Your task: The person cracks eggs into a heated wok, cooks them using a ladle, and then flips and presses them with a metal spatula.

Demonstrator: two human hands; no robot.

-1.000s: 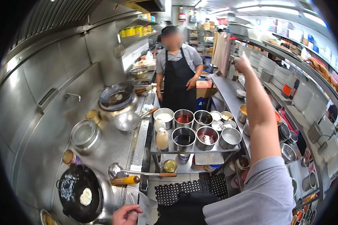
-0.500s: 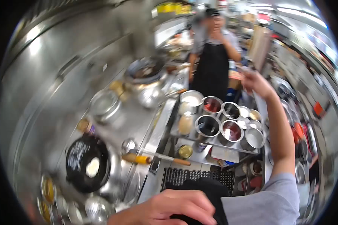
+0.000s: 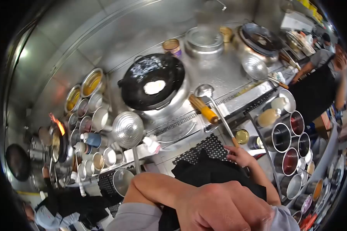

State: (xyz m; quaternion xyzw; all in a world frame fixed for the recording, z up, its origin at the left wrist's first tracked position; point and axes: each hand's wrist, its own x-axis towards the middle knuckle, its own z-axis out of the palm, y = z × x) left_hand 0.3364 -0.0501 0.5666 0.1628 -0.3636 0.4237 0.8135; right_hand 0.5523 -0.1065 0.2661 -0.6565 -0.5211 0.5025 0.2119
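My right hand (image 3: 241, 156) is at the wooden handle end of a ladle (image 3: 224, 122), its fingers apart and right against the handle. The ladle rests across the stove's front rail, its bowl on the steel top. Close to the camera, my left hand (image 3: 229, 206) is bent at the knuckles and looks closed; its fingertips and anything in them are hidden. A bamboo wok brush (image 3: 204, 109) with a yellow band lies beside the ladle. Behind them sits a black wok (image 3: 135, 84) holding a white, roundish piece of food (image 3: 154, 87).
A perforated strainer (image 3: 128, 129) lies left of the rail near metal containers (image 3: 100, 118). Several sauce pots (image 3: 281, 137) stand on the right cart. A second wok (image 3: 260, 38) is at the back. Flames (image 3: 58, 124) rise at the left, near a co-worker (image 3: 54, 211). Another person (image 3: 316, 82) stands right.
The view has swung left. My right hand has come down from its raised, outstretched position to the ladle handle. My left hand has moved in front of my chest, nearer the camera.
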